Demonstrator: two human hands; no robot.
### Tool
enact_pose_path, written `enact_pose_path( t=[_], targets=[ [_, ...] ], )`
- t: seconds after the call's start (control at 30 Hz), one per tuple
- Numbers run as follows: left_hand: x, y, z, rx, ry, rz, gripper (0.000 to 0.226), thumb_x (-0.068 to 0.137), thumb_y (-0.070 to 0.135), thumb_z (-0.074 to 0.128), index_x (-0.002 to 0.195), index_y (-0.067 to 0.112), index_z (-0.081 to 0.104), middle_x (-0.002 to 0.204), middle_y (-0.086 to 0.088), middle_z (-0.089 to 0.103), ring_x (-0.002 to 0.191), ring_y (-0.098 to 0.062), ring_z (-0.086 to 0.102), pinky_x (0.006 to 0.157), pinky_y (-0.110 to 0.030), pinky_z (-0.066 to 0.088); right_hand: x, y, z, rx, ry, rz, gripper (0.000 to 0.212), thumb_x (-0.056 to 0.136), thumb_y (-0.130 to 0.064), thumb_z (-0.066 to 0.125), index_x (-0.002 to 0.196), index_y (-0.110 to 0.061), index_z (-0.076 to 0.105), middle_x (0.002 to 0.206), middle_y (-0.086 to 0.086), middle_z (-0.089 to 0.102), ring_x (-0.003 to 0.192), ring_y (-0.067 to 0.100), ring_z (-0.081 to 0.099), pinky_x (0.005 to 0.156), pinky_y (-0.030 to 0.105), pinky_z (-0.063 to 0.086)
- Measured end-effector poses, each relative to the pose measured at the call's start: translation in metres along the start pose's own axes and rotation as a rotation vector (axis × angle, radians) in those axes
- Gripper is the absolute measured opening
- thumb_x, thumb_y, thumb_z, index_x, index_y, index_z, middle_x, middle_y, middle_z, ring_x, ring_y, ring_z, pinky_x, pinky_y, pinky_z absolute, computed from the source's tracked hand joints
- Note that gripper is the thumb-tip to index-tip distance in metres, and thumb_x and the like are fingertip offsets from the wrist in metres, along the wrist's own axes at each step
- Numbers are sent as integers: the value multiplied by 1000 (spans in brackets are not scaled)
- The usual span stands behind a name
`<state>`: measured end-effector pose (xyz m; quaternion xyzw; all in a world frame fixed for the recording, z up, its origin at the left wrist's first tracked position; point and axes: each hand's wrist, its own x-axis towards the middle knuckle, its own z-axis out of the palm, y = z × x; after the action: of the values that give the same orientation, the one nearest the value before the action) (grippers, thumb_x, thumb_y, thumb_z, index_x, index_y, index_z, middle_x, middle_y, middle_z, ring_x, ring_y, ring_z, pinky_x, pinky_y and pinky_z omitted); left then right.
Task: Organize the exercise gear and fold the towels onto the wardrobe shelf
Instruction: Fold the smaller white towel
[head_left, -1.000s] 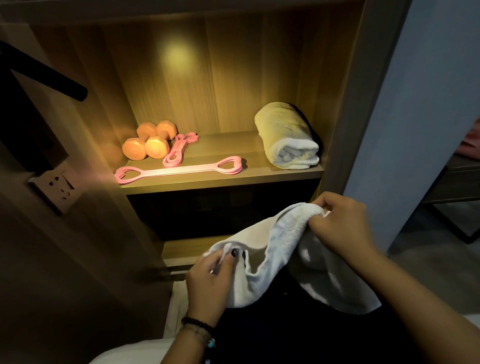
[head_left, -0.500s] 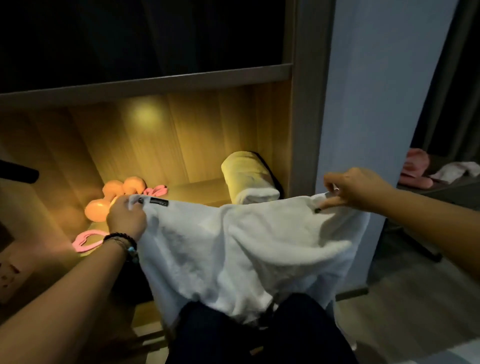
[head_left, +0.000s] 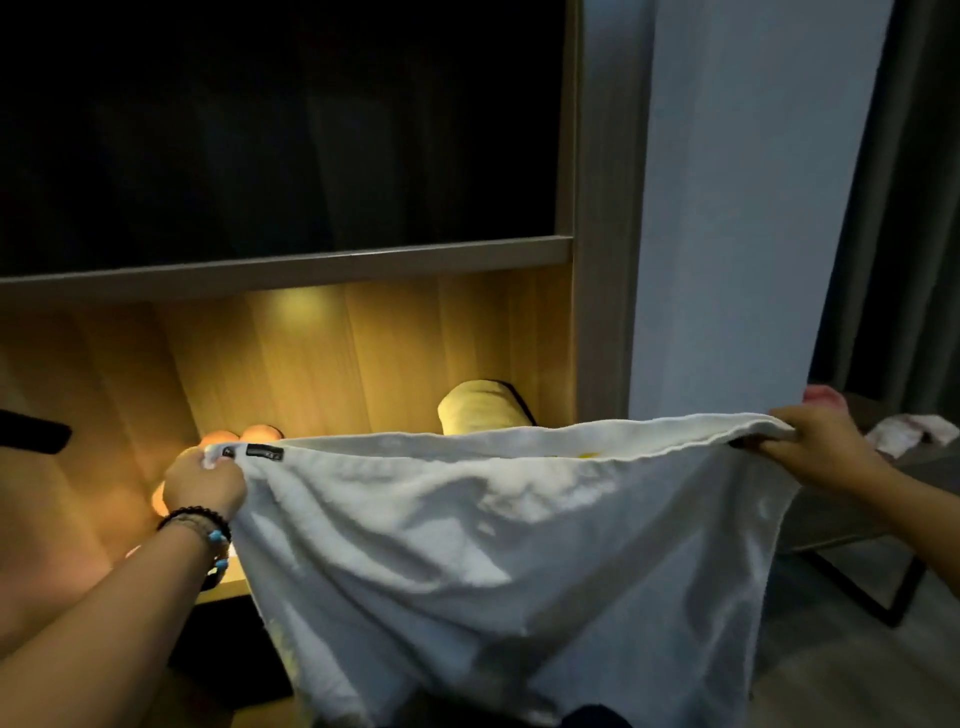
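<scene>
warm yellow light fills the open wardrobe shelf (head_left: 228, 590) compartment, its wooden back panel glowing under a dark upper section of the wardrobe, with a pale wall column at 1 o'clock and a grey curtain at 2 o'clock.

stretched across the middle of the view is the white towel (head_left: 493, 561), held up by its top edge and hanging down in loose folds in front of the shelf, hiding most of the shelf board. the left hand (head_left: 203, 482), at 9 o'clock, pinches the towel's upper left corner between thumb and curled fingers, right beside a small dark label (head_left: 265, 453) sewn on the edge. a dark beaded bracelet (head_left: 200, 519) with a few blue beads sits on that wrist. the right hand (head_left: 815, 441), at 3 o'clock, grips the upper right corner, fingers curled over the hem and the cloth bunched slightly beneath them. both arms are spread wide, so the top edge runs nearly taut between them.

behind the towel, on the shelf, a rolled towel (head_left: 480, 410) pokes up at 12 o'clock near the compartment's right wall. orange dumbbells (head_left: 249, 435) show just above and beside the left hand, partly hidden by it.

at 3 o'clock, beyond the right hand, pink and white cloth (head_left: 914, 434) lies on a dark piece of furniture.
</scene>
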<state>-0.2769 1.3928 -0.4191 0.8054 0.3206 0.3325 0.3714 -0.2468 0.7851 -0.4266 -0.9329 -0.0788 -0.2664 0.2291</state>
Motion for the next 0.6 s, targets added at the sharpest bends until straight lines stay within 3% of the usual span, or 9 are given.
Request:
enact_pose_path(
  t=[0.07,0.17,0.27,0.4,0.47,0.5,0.57,0.6],
  targets=[
    [0,3,1,-22,9,-30,23,90,1,46,98,-13,62,105,-33,61,98,-48,55,82,-44,44,1,-4,-3,50,59,-32,17,80,-16,74,84,-27,63,79,-1,63,75,20,59,72,38,48],
    [-3,17,0,-125,36,-58,24,91,-1,44,103,-9,63,108,-31,61,100,-46,56,85,-43,45,-6,-22,-12,16,88,-169,22,86,-23,63,96,-36,49,80,-3,59,71,17,58,69,33,46],
    [-6,40,-1,-257,37,6,25,89,-2,44,106,-4,63,108,-26,62,99,-41,57,82,-38,44,-18,-18,-9,-93,-25,-259,39,80,-15,70,95,-41,46,91,-7,54,76,12,57,67,32,50],
    [-8,74,-8,-377,75,76,22,89,1,45,104,2,60,103,-18,61,101,-35,57,79,-33,43,-45,0,8,-132,-253,-218,43,76,-26,67,95,-57,45,94,-23,47,84,-4,50,76,8,42],
    [-7,87,-15,-400,103,86,20,90,0,42,102,4,57,104,-17,58,104,-34,56,76,-29,39,-55,11,19,-130,-313,-211,29,77,-44,63,96,-60,48,95,-26,49,83,-5,53,75,7,43],
    [-5,93,-18,-398,116,87,21,91,0,41,103,3,57,106,-18,57,106,-34,56,75,-27,37,-61,9,21,-108,-325,-200,27,77,-44,69,94,-56,52,95,-28,54,83,-7,56,73,6,44],
    [1,96,-23,-365,129,68,24,92,0,41,108,-3,59,114,-19,59,110,-34,55,78,-30,39,-69,-4,21,-43,-274,-106,39,70,-13,82,83,-43,61,81,-26,62,79,-9,60,70,6,44],
    [3,95,-25,-334,130,52,26,92,0,42,111,-5,60,117,-21,60,111,-35,55,83,-33,42,-69,-7,23,-48,-233,-53,38,70,-2,80,73,-35,62,73,-21,63,74,-4,62,67,9,44]
  ],
)
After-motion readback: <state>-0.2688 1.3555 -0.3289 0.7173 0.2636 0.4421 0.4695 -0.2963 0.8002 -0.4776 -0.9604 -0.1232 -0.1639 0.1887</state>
